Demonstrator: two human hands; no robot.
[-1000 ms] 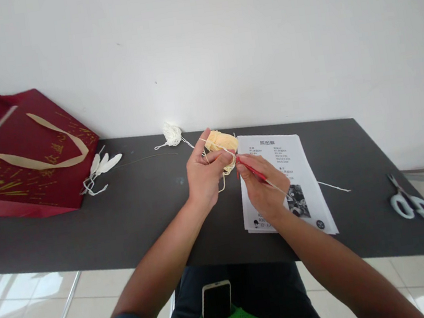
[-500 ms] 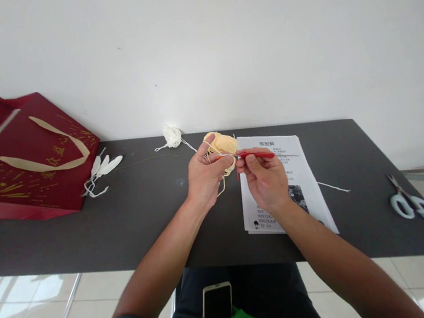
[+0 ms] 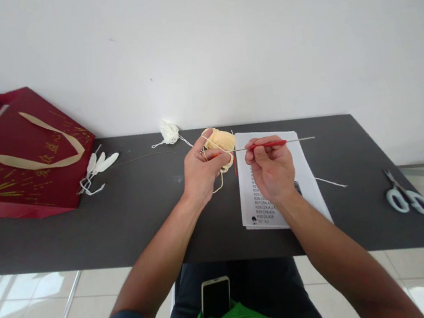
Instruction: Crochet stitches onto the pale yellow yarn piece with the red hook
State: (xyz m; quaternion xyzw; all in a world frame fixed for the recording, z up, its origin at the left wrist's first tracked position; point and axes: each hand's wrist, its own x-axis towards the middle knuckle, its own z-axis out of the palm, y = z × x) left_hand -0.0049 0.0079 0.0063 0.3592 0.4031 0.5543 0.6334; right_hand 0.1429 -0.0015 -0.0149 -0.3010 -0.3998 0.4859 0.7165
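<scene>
My right hand (image 3: pixel 271 164) pinches a crochet hook (image 3: pixel 273 143) by its red grip, with the metal shaft sticking out on both sides. The hook's left end reaches toward the fingers of my left hand (image 3: pixel 203 168). Pale yellow yarn (image 3: pixel 207 138) runs over my raised left index finger, while the thumb and other fingers close on a small piece, orange in part and mostly hidden. Just behind the left fingertips lies a ball of pale yellow yarn (image 3: pixel 220 139). A loose yellow strand (image 3: pixel 221 183) hangs below that hand.
Printed sheets (image 3: pixel 259 215) lie under my right hand. Scissors (image 3: pixel 406 195) rest at the right. White yarn (image 3: pixel 169 132) sits by the wall; white crocheted pieces (image 3: pixel 100 164) lie beside a red gift bag (image 3: pixel 30 158). A phone (image 3: pixel 216 298) is on my lap.
My right hand has moved slightly right, drawing the crochet hook away from the left fingers, so more of its metal shaft shows between the hands. The left hand keeps its pinch.
</scene>
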